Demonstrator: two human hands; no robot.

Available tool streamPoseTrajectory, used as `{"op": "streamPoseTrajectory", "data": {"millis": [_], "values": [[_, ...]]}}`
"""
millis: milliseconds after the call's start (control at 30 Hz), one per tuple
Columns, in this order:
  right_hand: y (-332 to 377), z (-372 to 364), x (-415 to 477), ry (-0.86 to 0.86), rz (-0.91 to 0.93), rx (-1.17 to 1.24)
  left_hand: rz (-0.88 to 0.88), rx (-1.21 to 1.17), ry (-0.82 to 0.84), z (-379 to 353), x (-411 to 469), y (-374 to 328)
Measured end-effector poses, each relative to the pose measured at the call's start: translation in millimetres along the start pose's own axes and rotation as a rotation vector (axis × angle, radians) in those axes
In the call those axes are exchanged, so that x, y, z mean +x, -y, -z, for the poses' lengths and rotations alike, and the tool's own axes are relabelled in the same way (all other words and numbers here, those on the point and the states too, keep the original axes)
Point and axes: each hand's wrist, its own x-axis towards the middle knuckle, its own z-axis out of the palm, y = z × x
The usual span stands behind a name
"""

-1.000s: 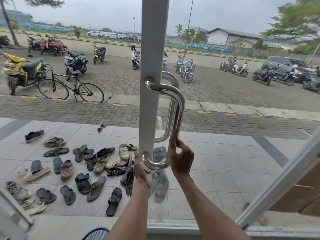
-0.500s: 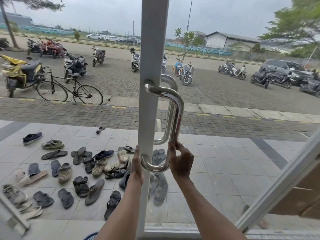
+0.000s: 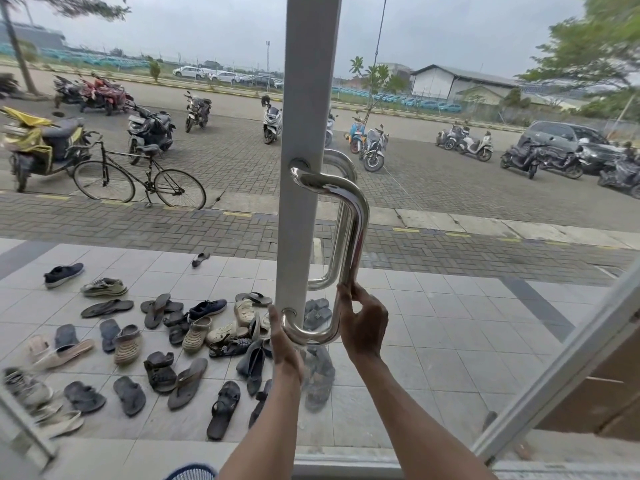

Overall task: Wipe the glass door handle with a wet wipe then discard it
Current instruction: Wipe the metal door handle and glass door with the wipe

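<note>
Nearest to the camera, two bare forearms reach up to the lower end of the steel door handle (image 3: 349, 233). The right hand (image 3: 363, 323) is closed around the bar just above its lower bend, with the fingers curled on the far side; I judge it steadies the door, or perhaps it presses something against the metal. The left hand (image 3: 284, 344) is at the bottom curve, near the place where the handle enters the white door frame (image 3: 304, 98). Its fingers are hidden behind the frame, so I cannot tell if they hold anything. No wet wipe is visible in either hand; it may be hidden inside a palm. Probably the lower part is being wiped, because both hands are gathered there. Behind the glass many sandals (image 3: 187, 382) lie on the tiled porch, then a bicycle (image 3: 138, 178) stands on the paving, and motorbikes (image 3: 149, 128) are parked further away.
</note>
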Motion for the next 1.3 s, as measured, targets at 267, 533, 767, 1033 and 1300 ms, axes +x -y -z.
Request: {"op": "streamPoseTrajectory", "data": {"millis": [267,533,767,1033,1300], "values": [[-3.7,-4.1,0.3,-0.029,0.013,0.018,-0.133,0.693,0.029,-1.7,-3.7,-13.0],[-3.6,-7.2,-2.1,-0.064,0.014,-0.005,-0.357,1.256,0.125,16.7,-27.1,25.9],[-5.7,-8.6,-1.2,-0.056,0.022,-0.029,-0.322,1.843,0.333,39.1,14.6,-17.0],[-4.4,-10.1,-3.7,-0.079,0.04,-0.035,-0.678,1.945,0.495,54.0,-12.3,24.0],[-5.3,-9.1,-3.2,-0.065,0.032,-0.047,-0.411,1.772,0.244,42.1,8.1,6.4]]}}
